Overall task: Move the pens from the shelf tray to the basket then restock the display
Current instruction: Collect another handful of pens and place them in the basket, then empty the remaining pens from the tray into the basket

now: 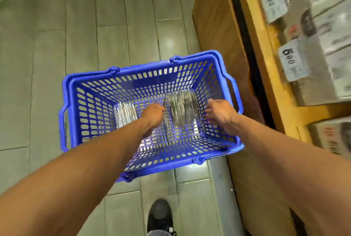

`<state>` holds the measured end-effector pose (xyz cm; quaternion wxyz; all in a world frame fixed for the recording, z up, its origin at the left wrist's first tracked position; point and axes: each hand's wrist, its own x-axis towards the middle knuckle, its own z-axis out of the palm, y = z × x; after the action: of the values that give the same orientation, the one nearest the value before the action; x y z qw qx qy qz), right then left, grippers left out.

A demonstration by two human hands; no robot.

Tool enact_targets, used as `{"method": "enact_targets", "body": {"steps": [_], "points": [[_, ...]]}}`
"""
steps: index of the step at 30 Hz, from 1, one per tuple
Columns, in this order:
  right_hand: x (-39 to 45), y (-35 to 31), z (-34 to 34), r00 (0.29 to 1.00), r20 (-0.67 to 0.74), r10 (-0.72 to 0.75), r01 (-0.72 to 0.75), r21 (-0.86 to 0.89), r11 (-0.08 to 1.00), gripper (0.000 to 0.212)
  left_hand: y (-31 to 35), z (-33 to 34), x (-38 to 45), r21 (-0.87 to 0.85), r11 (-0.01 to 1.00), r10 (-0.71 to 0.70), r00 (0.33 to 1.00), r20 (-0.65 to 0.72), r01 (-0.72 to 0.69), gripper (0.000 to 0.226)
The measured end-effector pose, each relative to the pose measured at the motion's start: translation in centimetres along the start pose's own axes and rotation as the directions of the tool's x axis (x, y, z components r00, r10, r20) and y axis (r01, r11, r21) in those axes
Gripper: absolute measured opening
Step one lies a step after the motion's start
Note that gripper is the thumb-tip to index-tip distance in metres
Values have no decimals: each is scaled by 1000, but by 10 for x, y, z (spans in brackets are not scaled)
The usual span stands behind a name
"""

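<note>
Pens lie in the blue basket [229, 145] on the floor: a near bundle [183, 109] between both hands, another pack [125, 115] left. The left hand [152, 117] grips loose pens; the right hand [220, 112] hovers unclenched. Transfer looks underway; next, release and reach toward the shelf [266, 45] beyond.

Right of basket [150, 76]: shelf goods [330, 26] motion-blurred, price tags [274, 1] barely legible. Below basket: shoe [160, 216] cut by frame edge. Left hand [152, 117] fingers hidden.
</note>
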<state>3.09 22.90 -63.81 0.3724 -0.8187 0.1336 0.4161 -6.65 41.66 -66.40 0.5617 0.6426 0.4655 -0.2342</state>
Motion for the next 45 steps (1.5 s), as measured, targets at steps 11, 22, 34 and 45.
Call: {"method": "enact_targets", "body": {"steps": [11, 22, 34, 45], "points": [[-278, -109, -109, 990, 77, 117, -139, 622, 771, 29, 148, -63, -282, -220, 975, 34, 989, 143, -2, 27], [-535, -137, -296, 987, -163, -8, 150, 886, 440, 38, 319, -51, -511, -160, 955, 293, 884, 364, -250, 28], [-621, -6, -409, 899, -416, 140, 388, 902, 187, 32, 382, 146, -653, 39, 943, 211, 685, 697, -330, 21], [-594, 74, -411, 768, -405, 495, -37, 745, 667, 12, 377, 249, -659, 336, 827, 40, 642, 766, -452, 26]]}}
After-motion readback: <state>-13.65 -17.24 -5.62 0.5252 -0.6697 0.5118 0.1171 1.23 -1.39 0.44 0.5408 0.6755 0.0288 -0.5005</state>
